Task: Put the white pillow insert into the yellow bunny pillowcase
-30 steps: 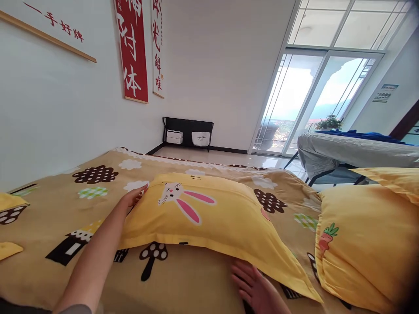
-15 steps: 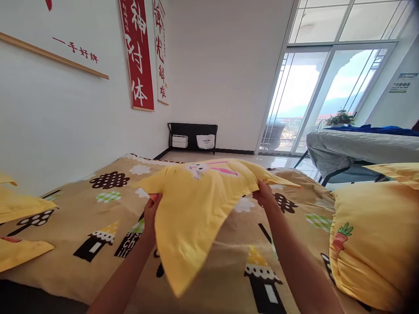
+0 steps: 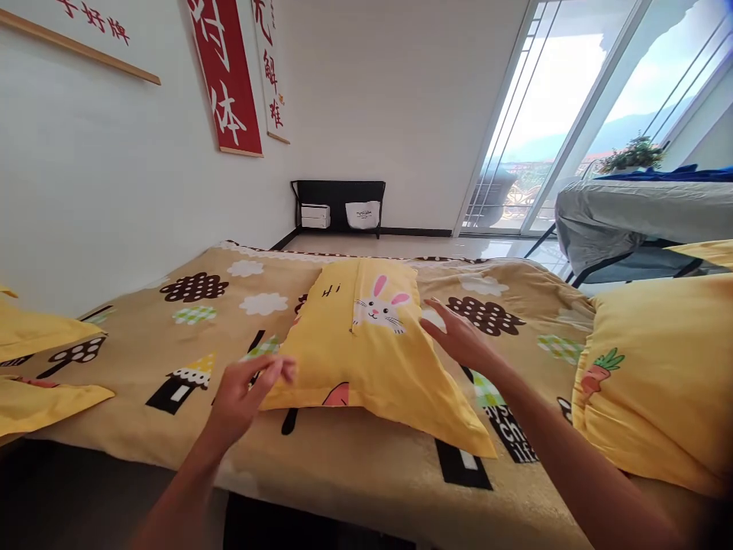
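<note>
Two bare hands reach forward over a bed, both with nothing in their grasp. The left hand (image 3: 243, 391) hovers with fingers loosely curled at the near left corner of a yellow fabric pillow printed with a white rabbit (image 3: 372, 347); whether the fingertips touch the corner cannot be told. The right hand (image 3: 461, 340) is spread flat, fingers apart, just beside the pillow's right edge, and it too may or may not be touching. This one pillow lies flat in the middle of the tan bedspread patterned with brown trees, white clouds and small houses (image 3: 188, 321), its long side running away from the viewer, its near flange close to the bed's front edge. To the right, near but apart from it, sits a second plump yellow pillow with a carrot print (image 3: 664, 374), and behind that a third yellow cushion edge (image 3: 707, 252) shows. At the far left lie two flat yellow fabric pieces (image 3: 40, 359), well apart from the hands. Bare bedspread lies open to the left of the rabbit pillow and beyond it. Past the bed stands a low black rack holding one white box and one white bag (image 3: 337, 205) against the white wall. Two hanging scrolls, one red (image 3: 223, 76) and one white (image 3: 269, 72), hang above. On the right, a grey-covered table (image 3: 624, 218) stands before tall glass sliding doors (image 3: 573, 114).
</note>
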The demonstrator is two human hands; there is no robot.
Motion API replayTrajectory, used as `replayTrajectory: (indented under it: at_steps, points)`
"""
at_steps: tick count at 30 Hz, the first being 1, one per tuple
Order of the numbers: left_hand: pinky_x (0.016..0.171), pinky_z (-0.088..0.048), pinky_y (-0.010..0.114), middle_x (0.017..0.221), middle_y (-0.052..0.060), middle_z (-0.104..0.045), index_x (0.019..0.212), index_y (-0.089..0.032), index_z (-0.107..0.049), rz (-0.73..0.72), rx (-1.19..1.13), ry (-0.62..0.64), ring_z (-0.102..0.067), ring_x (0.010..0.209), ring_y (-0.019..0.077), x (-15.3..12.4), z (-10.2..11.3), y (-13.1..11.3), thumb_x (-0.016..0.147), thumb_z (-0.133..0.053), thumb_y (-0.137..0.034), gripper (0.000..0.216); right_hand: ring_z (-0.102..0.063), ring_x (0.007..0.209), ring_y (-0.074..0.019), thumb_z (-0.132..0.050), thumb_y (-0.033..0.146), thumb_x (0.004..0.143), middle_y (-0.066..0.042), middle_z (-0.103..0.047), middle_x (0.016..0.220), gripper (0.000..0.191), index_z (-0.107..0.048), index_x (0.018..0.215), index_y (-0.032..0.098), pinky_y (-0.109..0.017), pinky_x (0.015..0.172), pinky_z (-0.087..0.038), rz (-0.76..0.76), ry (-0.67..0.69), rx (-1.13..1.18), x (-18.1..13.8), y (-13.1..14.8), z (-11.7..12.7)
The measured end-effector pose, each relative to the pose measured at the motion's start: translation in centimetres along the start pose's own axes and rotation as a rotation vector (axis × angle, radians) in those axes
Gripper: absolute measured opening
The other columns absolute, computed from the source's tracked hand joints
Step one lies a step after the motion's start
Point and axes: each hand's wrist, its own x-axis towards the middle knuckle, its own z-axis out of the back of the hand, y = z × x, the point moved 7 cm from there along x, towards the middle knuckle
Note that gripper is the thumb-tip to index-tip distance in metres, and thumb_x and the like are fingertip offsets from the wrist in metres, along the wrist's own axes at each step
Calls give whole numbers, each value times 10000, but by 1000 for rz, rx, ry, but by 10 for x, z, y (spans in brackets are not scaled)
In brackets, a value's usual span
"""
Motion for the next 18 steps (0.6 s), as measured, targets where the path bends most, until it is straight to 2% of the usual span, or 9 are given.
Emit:
replayTrajectory:
  at_steps: [2, 4, 6, 8, 10, 14, 18]
  points:
    - [1013, -446, 358, 1201, 93, -678, 1207, -165, -643, -121, 183, -82, -610, 1145, 218, 54, -26, -18, 931, -416, -329, 393, -366, 1387, -272, -378, 472, 962, -111, -466, 1460, 510, -505, 1368, 192, -479, 1132, -285, 216, -119, -177, 2, 56, -24]
    - [1144, -310, 386, 1491, 80, -430, 1405, -157, -478, -209, 366, 63, -398, 1378, 195, 92, -82, -11, 922, -355, -207, 501, -359, 1392, -255, -313, 357, 995, -115, -449, 1471, 464, -507, 1366, 158, -478, 1137, -264, 265, -175, -278, -1, 85, -66]
    - [1184, -218, 444, 1552, 59, -315, 1452, -176, -419, -218, 562, 208, -284, 1441, 192, 102, -133, 17, 948, -320, -206, 515, -367, 1388, -249, -293, 281, 996, -121, -433, 1478, 465, -488, 1386, 120, -471, 1141, -249, 223, -182, -337, -11, 88, -111]
    - [1196, -177, 461, 1561, 47, -294, 1479, -198, -376, -226, 695, 247, -249, 1455, 187, 89, -158, 47, 989, -298, -286, 504, -331, 1408, -240, -294, 274, 999, -112, -389, 1504, 481, -439, 1428, 113, -462, 1159, -203, 234, -181, -378, -27, 79, -143]
    - [1204, -153, 453, 1574, 28, -263, 1506, -237, -320, -242, 774, 194, -219, 1465, 181, 65, -158, 69, 1006, -287, -378, 521, -271, 1435, -230, -310, 331, 1004, -98, -328, 1537, 523, -350, 1485, 129, -456, 1175, -154, 278, -195, -410, -47, 65, -156]
    - [1196, -151, 487, 1595, 32, -199, 1540, -267, -216, -134, 862, 54, -179, 1477, 208, 22, -122, 100, 1001, -279, -457, 575, -207, 1457, -224, -336, 430, 995, -68, -251, 1574, 640, -118, 1555, 211, -477, 1175, -137, 275, -204, -458, -86, 30, -142]
    - [1176, -211, 477, 1604, 48, -165, 1551, -263, -151, -27, 874, 117, -165, 1480, 218, -10, -94, 133, 1002, -271, -473, 601, -164, 1468, -245, -318, 496, 985, -35, -219, 1590, 667, -40, 1556, 291, -480, 1147, -225, 163, -156, -489, -124, -8, -127]
